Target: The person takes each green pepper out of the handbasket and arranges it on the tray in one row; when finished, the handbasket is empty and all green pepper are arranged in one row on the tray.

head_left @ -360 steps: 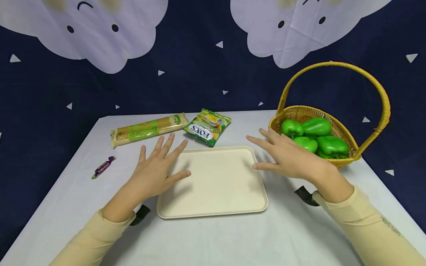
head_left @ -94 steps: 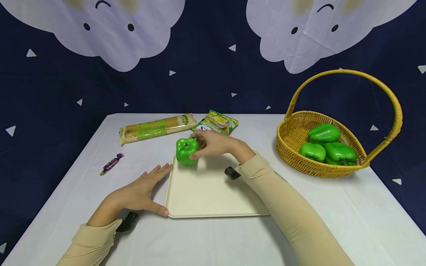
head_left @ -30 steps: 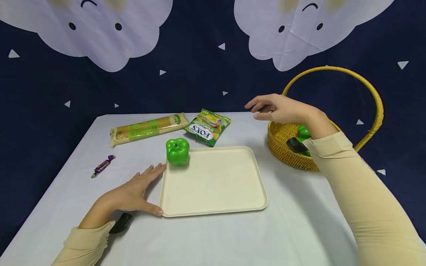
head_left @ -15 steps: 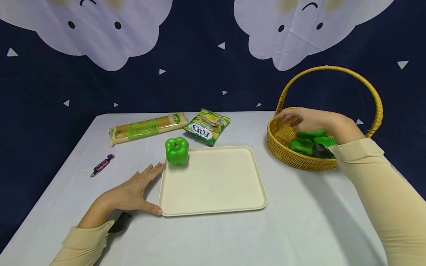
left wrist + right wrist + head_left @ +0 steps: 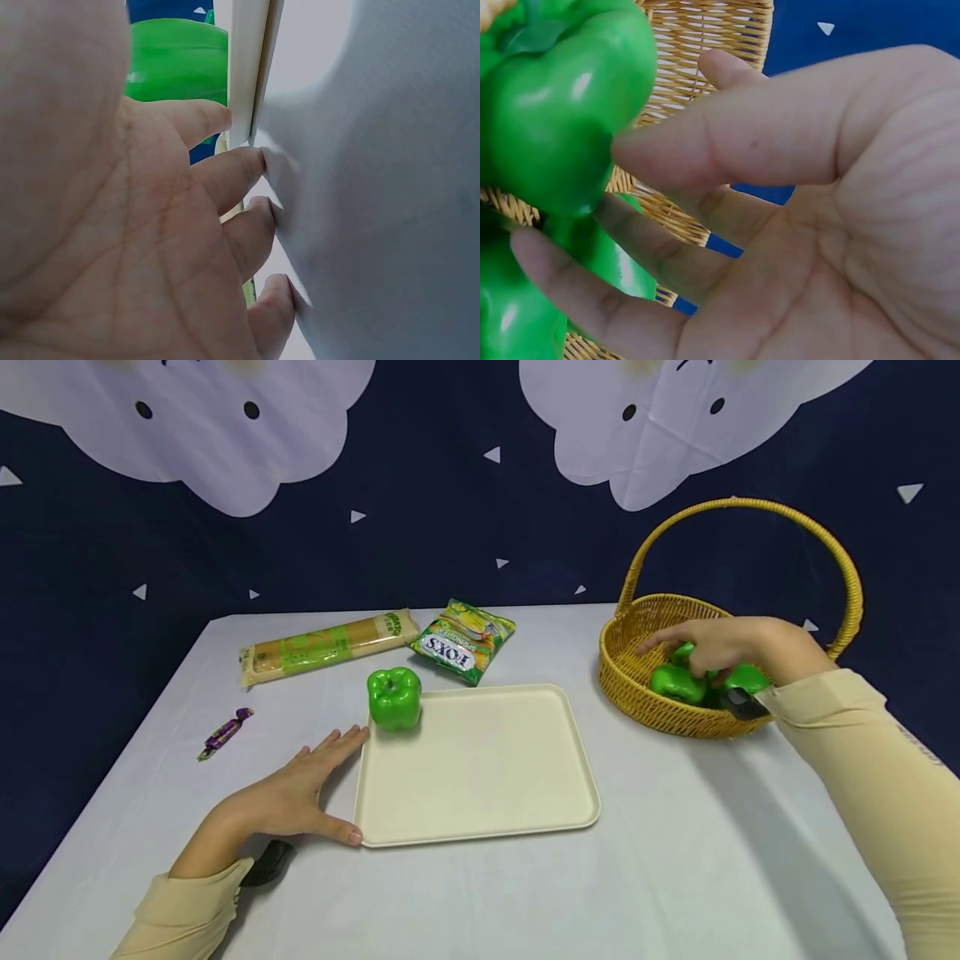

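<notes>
My left hand (image 5: 281, 797) has its fingers spread at the left edge of the cream tray (image 5: 480, 768); thumb and fingertips touch the rim. A green bell pepper (image 5: 394, 699) stands upright on the tray's far left corner. My right hand (image 5: 723, 645) reaches into the yellow wicker basket (image 5: 637, 700), where several green peppers (image 5: 677, 683) lie, partly hidden by the hand. In the right wrist view, the thumb is against the side of one bell pepper (image 5: 555, 112), and the loosely bent fingers extend among the peppers without closing round any.
A long pasta packet (image 5: 318, 648) and a green FOX'S candy bag (image 5: 463, 641) lie behind the tray. One purple-wrapped candy (image 5: 225, 734) is at the left. The basket's tall handle (image 5: 843, 568) arches above the right hand. A dark cloud-printed cloth (image 5: 435, 468) hangs behind the table.
One bell pepper has gone from the basket to the tray, carried by my right hand, which let go and returned to the basket, lowering among the peppers. My left hand moved to the tray's edge.
</notes>
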A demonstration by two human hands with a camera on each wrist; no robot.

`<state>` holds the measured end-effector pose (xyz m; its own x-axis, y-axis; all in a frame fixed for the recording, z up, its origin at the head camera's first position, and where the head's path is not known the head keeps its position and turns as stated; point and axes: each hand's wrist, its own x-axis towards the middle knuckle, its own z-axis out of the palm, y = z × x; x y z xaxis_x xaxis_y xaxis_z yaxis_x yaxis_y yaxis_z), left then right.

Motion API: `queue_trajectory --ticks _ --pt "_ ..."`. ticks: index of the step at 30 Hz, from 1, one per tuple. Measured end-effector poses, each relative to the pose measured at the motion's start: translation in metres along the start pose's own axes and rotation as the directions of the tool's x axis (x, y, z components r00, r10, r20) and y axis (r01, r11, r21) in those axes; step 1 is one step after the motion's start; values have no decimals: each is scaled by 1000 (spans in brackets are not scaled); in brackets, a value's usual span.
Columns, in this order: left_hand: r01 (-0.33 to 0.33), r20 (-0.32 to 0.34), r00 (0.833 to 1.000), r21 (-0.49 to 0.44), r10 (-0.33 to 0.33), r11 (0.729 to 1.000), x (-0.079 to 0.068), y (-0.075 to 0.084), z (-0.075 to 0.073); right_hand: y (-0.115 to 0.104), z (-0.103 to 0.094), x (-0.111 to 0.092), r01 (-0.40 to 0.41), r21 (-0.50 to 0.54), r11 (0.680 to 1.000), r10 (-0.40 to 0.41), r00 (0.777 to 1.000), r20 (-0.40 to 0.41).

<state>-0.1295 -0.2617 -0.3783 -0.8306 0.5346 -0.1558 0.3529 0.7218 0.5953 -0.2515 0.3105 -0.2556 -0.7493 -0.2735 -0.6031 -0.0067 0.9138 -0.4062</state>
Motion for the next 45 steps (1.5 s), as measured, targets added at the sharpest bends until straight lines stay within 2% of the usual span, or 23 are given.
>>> queue_trajectory --ticks 12,26,45 --pt "2 2 1000 2 -2 1000 1 0 -1 7 0 -4 -1 12 1000 1 999 42" --pt "13 2 1000 -14 -13 1000 2 -1 1 15 0 -3 7 73 997 -12 998 69" --pt "21 3 1000 -11 -20 1000 0 0 0 20 2 -3 35 7 999 -35 998 42"
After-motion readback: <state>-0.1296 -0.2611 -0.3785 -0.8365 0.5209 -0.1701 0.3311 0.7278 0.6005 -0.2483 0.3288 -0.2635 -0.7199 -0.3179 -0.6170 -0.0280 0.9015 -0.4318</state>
